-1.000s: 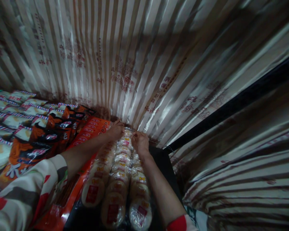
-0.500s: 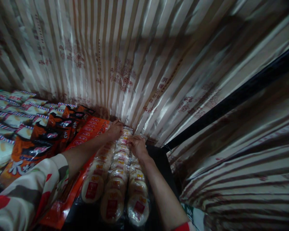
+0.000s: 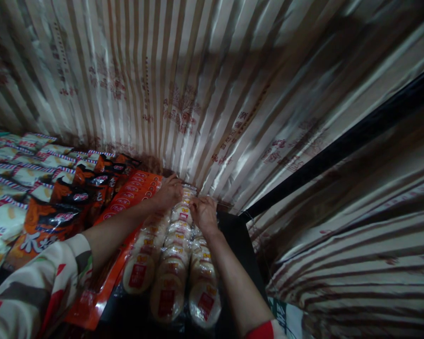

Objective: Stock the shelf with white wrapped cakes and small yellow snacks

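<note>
Three rows of round, flat cakes in clear wrappers with red labels, including the middle row (image 3: 167, 296), the left row (image 3: 139, 273) and the right row (image 3: 205, 303), overlap on a black surface (image 3: 238, 249). My left hand (image 3: 168, 192) is at the far end of the left and middle rows, its fingers curled against the wrapped cakes. Opposite it, my right hand (image 3: 204, 213) has its fingers bent in a pinch at the far end of the right row. The fingertips are partly hidden and dim, so what they grip does not show clearly.
Left of the cakes lies a long orange printed package (image 3: 125, 200). Orange-and-black snack bags (image 3: 44, 230) and white snack bags (image 3: 7, 221) fill the left side. A striped curtain-like sheet (image 3: 155, 84) hangs behind. One black bar (image 3: 321, 165) slants across the right.
Both hands stay at the far end of the rows, with slight shifts of the fingers. The whole view has moved a little, placing the goods slightly further right.
</note>
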Demonstrator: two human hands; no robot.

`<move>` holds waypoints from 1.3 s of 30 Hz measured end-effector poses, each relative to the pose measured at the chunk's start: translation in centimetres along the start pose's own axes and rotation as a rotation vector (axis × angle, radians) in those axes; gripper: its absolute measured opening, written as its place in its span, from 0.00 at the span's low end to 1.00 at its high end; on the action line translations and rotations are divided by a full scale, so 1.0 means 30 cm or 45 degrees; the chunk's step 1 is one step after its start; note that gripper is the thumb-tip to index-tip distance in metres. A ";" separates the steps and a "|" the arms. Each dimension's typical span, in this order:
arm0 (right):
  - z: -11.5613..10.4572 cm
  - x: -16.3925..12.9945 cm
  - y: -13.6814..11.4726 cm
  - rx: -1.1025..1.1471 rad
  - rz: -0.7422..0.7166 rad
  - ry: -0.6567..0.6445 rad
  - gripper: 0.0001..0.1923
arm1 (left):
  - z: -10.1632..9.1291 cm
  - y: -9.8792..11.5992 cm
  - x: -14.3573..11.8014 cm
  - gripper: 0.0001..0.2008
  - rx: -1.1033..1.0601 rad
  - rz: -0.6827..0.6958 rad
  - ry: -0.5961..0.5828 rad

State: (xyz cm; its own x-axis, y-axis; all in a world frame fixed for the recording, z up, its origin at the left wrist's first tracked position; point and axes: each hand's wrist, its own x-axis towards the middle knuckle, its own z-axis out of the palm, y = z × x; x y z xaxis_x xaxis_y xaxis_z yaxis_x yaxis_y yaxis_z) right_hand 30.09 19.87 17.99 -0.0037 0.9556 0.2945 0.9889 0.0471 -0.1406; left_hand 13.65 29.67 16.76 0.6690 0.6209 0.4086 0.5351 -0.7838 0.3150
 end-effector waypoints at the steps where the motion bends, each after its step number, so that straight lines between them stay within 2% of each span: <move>1: 0.002 -0.001 0.000 0.013 0.010 -0.003 0.06 | -0.008 0.005 -0.012 0.05 0.000 0.034 -0.020; 5: 0.005 -0.001 -0.005 0.044 0.043 -0.004 0.06 | -0.034 0.034 -0.035 0.03 0.075 0.102 -0.094; 9: 0.005 -0.005 -0.004 0.063 0.042 0.037 0.06 | -0.021 0.047 -0.022 0.06 0.129 0.042 -0.120; 13: -0.019 -0.043 0.003 0.156 -0.105 0.098 0.08 | 0.012 0.036 -0.014 0.06 0.120 0.030 -0.092; 16: -0.050 -0.085 -0.006 0.225 -0.253 0.019 0.08 | 0.029 0.027 -0.017 0.06 0.093 0.013 -0.063; 20: -0.073 -0.115 -0.032 0.152 -0.314 -0.098 0.10 | 0.046 0.017 -0.021 0.05 0.083 -0.011 -0.046; 25: -0.075 -0.105 -0.060 0.035 -0.291 -0.193 0.11 | 0.054 0.014 -0.021 0.06 0.086 -0.013 -0.041; 31: -0.063 -0.088 -0.085 -0.047 -0.193 -0.167 0.13 | 0.044 0.021 -0.017 0.07 0.106 -0.027 -0.062; 35: -0.053 -0.077 -0.087 -0.113 -0.186 -0.154 0.12 | 0.039 0.024 -0.017 0.07 0.131 0.002 -0.075; 39: -0.049 -0.075 -0.087 -0.078 -0.174 -0.151 0.11 | 0.035 0.029 -0.019 0.07 0.112 -0.047 -0.101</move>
State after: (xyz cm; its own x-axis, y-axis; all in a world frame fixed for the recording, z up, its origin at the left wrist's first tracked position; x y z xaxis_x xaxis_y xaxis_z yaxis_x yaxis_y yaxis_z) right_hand 27.75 17.17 19.10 -0.1524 0.9692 0.1932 0.9852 0.1645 -0.0479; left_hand 14.27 28.65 15.91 0.6847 0.6507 0.3281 0.6010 -0.7589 0.2509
